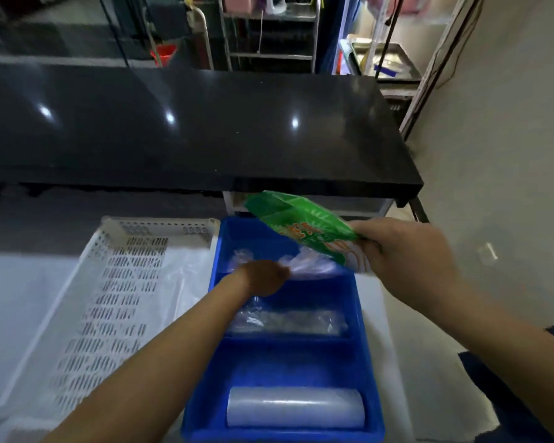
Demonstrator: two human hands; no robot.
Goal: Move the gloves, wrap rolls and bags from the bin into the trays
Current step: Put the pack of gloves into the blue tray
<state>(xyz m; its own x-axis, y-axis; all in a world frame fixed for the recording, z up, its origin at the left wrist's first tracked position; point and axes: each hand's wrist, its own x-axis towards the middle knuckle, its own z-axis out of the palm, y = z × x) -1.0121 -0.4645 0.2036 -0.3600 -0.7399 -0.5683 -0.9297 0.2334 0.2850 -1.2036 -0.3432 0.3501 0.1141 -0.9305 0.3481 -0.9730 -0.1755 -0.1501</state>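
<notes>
At far left, white slotted plastic bin point(87, 282). In the blue three-part tray point(285, 362), left hand point(264, 278) curled round crinkly clear plastic point(311, 265), far compartment; smooth cylindrical roll point(296, 407), near compartment. Above its right rim, right hand point(406, 251) gripping glossy green packet point(301, 225).

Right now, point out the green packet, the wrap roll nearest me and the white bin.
green packet point(301, 227), head view, printed face.
wrap roll point(296, 407), head view, middle of its side.
white bin point(160, 222), head view, far rim.
</notes>
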